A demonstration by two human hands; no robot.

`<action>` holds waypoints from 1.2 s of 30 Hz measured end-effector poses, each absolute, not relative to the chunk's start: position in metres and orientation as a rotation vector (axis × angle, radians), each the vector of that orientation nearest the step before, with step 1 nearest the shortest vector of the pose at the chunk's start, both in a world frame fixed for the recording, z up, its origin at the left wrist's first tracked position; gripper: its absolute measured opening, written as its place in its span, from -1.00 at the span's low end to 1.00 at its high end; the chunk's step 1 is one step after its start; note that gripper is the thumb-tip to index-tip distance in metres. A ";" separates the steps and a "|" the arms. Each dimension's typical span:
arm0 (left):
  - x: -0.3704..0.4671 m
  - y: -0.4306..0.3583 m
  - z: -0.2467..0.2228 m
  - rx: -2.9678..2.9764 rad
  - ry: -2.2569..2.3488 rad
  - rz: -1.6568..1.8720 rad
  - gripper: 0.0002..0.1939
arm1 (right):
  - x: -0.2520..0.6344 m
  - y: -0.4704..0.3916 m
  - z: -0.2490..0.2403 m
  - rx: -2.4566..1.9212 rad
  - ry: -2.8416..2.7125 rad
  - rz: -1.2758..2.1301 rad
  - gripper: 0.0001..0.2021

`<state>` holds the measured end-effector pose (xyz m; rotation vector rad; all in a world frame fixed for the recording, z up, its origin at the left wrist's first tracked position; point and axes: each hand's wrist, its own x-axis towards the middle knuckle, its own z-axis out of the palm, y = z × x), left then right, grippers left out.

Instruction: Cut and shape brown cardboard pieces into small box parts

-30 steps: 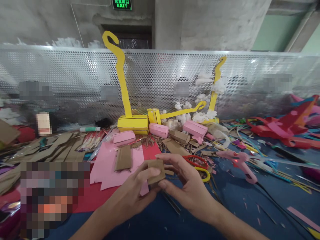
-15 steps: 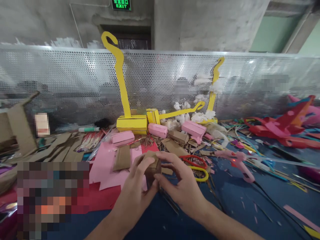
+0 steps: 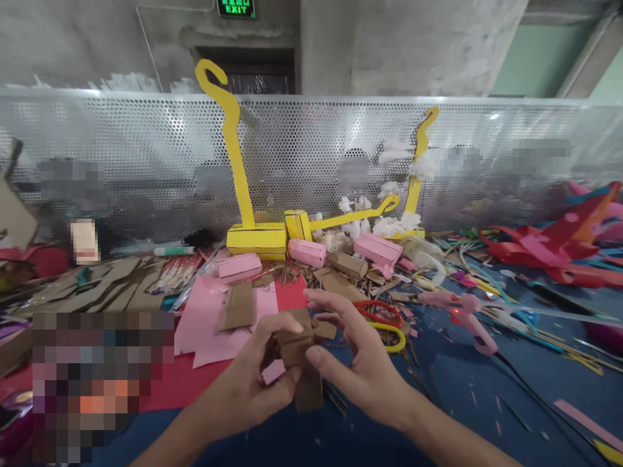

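Note:
A small folded brown cardboard box (image 3: 298,350) is pinched in my left hand (image 3: 253,373), forefinger on its upper face and thumb low on its side. A long cardboard panel extends downward from it. My right hand (image 3: 365,363) is at the box's right side, its fingers spread and curved. The right thumb tip is beside the box edge; whether it touches, I cannot tell. Behind the hands lies a flat cardboard piece (image 3: 237,306) on pink sheet (image 3: 207,324). Scissors with red and yellow handles (image 3: 389,336) lie just beyond my right hand.
A pink glue gun (image 3: 462,318) with a glowing red light and black cord lies at right. Pink paper boxes (image 3: 306,253), a yellow hooked stand (image 3: 238,168) and cardboard scraps line the back, before a perforated metal screen (image 3: 302,143). Cardboard strips (image 3: 111,285) lie at left.
The cardboard box has turned and now shows a panel hanging downward. My right hand's fingers have come away from it and spread, while my left hand still grips it.

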<state>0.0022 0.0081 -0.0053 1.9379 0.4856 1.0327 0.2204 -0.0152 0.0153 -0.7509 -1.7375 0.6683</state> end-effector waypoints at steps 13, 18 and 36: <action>0.012 0.002 0.001 2.037 0.544 1.118 -0.60 | 0.217 -0.015 0.017 -0.629 -1.747 0.661 -0.62; 0.012 0.002 -0.008 1.963 0.605 1.074 -0.61 | 0.217 -0.014 0.017 -0.615 -1.702 0.692 -0.67; 0.010 0.002 -0.007 1.954 0.571 1.040 -0.53 | 0.214 -0.017 0.017 -0.616 -1.599 0.776 -0.75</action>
